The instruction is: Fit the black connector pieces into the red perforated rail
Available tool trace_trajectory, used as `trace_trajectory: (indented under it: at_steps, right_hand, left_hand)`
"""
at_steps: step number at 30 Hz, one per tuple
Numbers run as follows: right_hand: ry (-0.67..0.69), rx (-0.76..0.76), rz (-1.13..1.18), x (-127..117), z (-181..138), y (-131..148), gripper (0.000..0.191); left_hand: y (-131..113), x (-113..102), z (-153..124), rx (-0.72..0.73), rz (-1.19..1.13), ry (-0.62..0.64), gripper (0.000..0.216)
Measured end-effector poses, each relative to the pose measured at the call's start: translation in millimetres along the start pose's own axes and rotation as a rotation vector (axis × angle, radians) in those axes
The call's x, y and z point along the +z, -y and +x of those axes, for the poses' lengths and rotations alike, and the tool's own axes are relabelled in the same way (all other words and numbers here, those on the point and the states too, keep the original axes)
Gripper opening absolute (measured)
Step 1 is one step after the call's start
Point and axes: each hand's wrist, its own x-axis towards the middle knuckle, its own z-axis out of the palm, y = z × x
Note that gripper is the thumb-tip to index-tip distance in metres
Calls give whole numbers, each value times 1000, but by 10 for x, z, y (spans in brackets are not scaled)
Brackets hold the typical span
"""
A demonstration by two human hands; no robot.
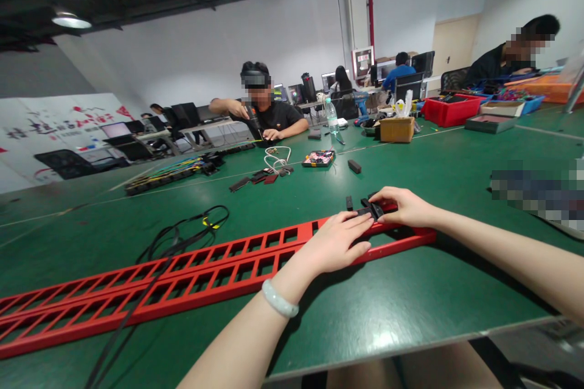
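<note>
A long red slotted frame lies across the table in front of me. My left hand rests flat on its right part, fingers stretched out, the tips touching a black block-shaped part. From the right, my right hand grips that same black part between thumb and fingers, at the frame's far edge. A small black piece stands on the table just beyond my left fingertips. Fingers partly cover the black part, so its exact kind is hidden.
Black cables loop behind and across the frame's left half. Farther off lie dark flat pieces, a white cord, a small tray and a black block. Across the table, a co-worker handles a tool. The green table's edge runs close to me.
</note>
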Motion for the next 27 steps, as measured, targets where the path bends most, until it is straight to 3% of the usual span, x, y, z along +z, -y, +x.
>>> trace_trajectory:
  at_steps: [27]
  right_hand:
    - [72,-89,-228,-61,1,43,42]
  left_hand:
    - [3,4,-6,9,-2,32,46]
